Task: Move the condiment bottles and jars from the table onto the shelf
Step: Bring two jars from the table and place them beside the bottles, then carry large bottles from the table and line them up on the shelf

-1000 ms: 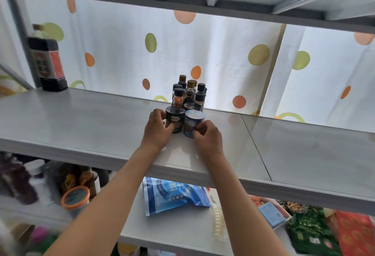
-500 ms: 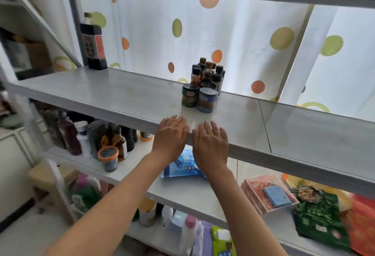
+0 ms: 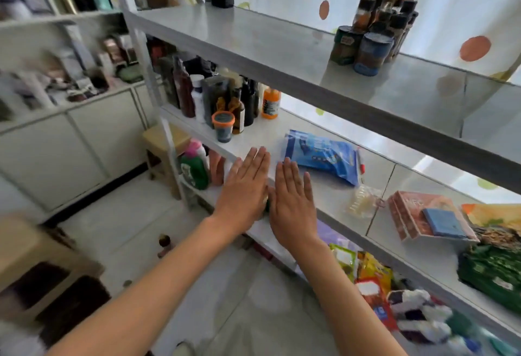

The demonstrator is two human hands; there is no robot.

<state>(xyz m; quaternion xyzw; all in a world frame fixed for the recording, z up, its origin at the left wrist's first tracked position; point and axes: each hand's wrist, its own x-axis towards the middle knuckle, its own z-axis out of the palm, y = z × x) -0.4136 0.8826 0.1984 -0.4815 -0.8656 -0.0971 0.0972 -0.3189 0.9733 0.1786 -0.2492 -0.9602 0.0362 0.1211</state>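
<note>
Grey upper shelf point(image 3: 253, 42) up and to the right of the fingertips, well apart from them. Middle shelf point(image 3: 332, 200) directly under and ahead of the fingers. Blue bag point(image 3: 321, 155) flat on it, just right of the right fingertips, not touching. Red boxes point(image 3: 414, 220) further right on the same board. Bottle cluster point(image 3: 225, 101) upright, ahead and left of the left fingertips. Condiment bottles and jars point(image 3: 372, 28) grouped tight on the upper shelf, high and right of both hands, out of contact. Left hand point(image 3: 245, 189) and right hand point(image 3: 293, 197) side by side, palms down, over the middle shelf's front edge. Fingers point(image 3: 259, 158) straight, close together, holding nothing. Contact with the board: cannot tell.
</note>
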